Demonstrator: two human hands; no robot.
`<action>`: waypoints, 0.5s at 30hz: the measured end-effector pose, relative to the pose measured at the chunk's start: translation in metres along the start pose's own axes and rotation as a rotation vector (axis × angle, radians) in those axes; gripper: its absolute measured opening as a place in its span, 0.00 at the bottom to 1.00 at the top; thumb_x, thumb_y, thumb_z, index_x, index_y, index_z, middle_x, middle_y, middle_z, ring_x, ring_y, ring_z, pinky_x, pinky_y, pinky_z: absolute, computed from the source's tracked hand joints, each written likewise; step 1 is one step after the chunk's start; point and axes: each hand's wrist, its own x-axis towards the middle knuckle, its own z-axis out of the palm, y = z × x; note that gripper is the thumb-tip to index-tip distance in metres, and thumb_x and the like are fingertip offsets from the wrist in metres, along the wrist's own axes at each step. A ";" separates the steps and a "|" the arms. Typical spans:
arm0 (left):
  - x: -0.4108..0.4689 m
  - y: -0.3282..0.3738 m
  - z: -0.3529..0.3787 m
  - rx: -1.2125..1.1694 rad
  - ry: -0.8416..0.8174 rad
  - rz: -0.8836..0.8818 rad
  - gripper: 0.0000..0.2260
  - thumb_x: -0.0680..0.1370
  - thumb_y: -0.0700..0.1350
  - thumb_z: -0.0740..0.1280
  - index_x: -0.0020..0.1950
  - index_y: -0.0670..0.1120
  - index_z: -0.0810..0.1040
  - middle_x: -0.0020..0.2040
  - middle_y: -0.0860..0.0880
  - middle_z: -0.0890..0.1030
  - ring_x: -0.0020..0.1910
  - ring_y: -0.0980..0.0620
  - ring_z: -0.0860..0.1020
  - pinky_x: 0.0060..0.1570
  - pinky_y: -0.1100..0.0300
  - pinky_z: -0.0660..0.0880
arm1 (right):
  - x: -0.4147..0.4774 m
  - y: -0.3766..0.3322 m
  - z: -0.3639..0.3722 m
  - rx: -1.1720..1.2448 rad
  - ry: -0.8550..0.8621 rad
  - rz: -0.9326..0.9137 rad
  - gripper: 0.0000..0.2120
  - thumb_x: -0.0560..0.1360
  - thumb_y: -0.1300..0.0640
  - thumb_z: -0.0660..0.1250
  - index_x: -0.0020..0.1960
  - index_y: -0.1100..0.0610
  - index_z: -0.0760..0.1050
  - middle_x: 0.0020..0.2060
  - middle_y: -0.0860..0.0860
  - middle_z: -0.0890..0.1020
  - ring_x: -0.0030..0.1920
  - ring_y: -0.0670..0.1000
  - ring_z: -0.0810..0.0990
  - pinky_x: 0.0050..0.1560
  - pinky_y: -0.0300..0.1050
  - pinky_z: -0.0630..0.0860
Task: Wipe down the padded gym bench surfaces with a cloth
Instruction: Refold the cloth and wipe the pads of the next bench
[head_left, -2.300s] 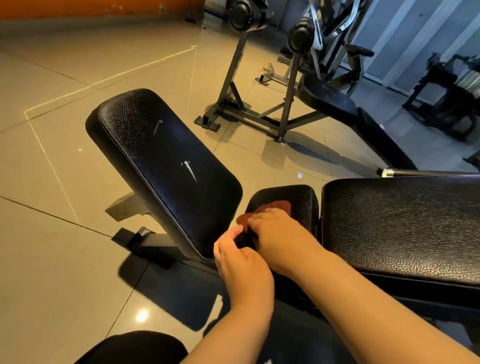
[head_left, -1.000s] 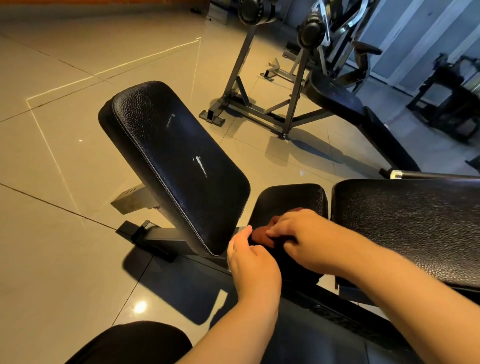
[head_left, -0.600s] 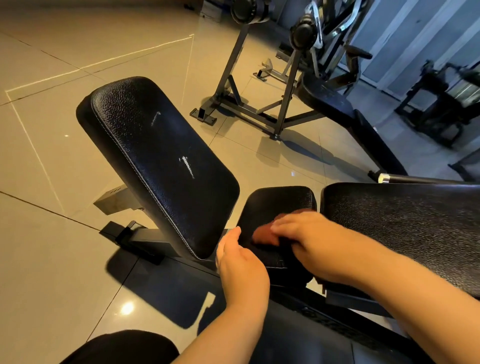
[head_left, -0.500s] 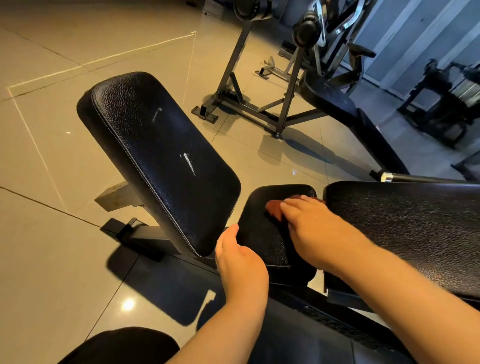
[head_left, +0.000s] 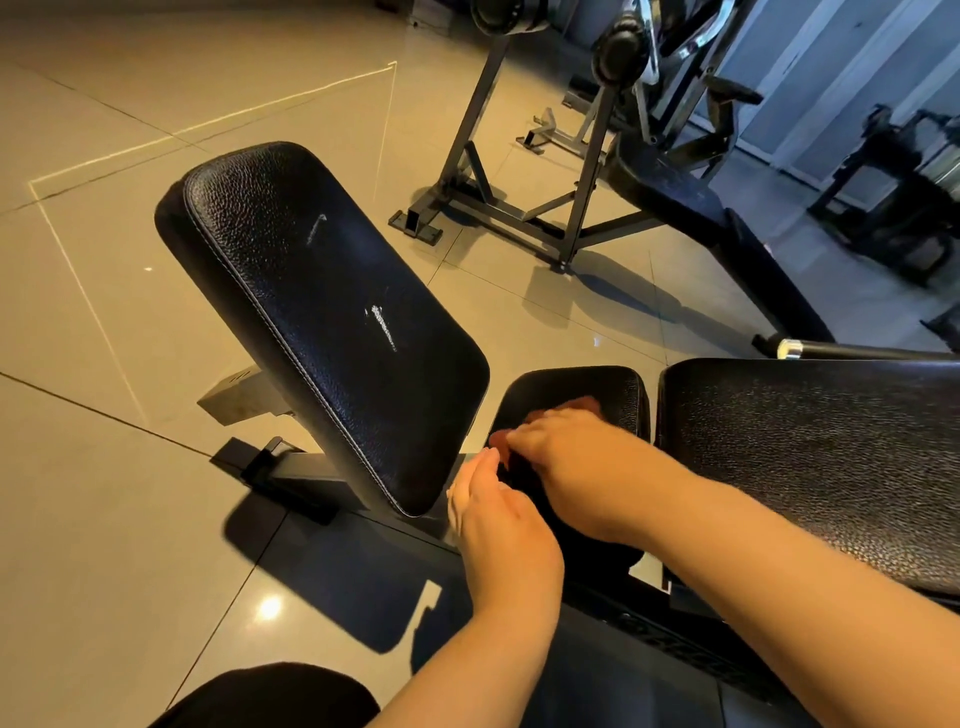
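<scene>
A black padded bench lies in front of me in three parts: a tilted pad (head_left: 322, 312) on the left, a small middle pad (head_left: 618, 389), and a large flat pad (head_left: 805, 457) on the right. A reddish-brown cloth (head_left: 584, 404) lies on the small middle pad, mostly hidden under my right hand (head_left: 576, 457). That hand presses it down with fingers spread toward the pad's left edge. My left hand (head_left: 498, 530) rests edge-on against the near left side of that pad, fingers fairly straight, holding nothing I can see.
A grey steel rack frame (head_left: 519, 208) and another dark bench (head_left: 675, 192) stand on the tiled floor beyond. A bar with a chrome end (head_left: 795, 349) lies behind the right pad. My dark-clothed knee (head_left: 260, 696) is at the bottom edge.
My right hand has slid the cloth from the far side of the small pad back toward its near left edge. My left hand has stayed by the pad's side.
</scene>
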 end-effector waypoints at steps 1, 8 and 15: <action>0.000 0.000 0.000 -0.002 -0.001 -0.011 0.20 0.84 0.38 0.52 0.75 0.48 0.68 0.74 0.52 0.66 0.73 0.56 0.63 0.67 0.67 0.59 | -0.006 -0.001 -0.002 0.035 -0.041 -0.018 0.24 0.81 0.60 0.61 0.75 0.47 0.67 0.74 0.49 0.70 0.75 0.53 0.64 0.77 0.54 0.60; 0.000 -0.006 0.003 0.106 -0.009 0.044 0.19 0.84 0.38 0.52 0.74 0.48 0.69 0.75 0.53 0.65 0.77 0.55 0.56 0.77 0.64 0.44 | 0.036 0.044 -0.027 -0.086 0.029 0.295 0.22 0.79 0.60 0.64 0.72 0.52 0.70 0.69 0.54 0.74 0.68 0.58 0.72 0.70 0.55 0.69; 0.005 -0.009 0.004 0.108 0.010 0.072 0.20 0.84 0.38 0.53 0.76 0.48 0.67 0.77 0.52 0.64 0.78 0.53 0.55 0.76 0.65 0.42 | 0.038 -0.002 -0.006 0.084 -0.118 0.088 0.23 0.80 0.61 0.61 0.73 0.47 0.71 0.67 0.53 0.74 0.67 0.58 0.71 0.68 0.54 0.72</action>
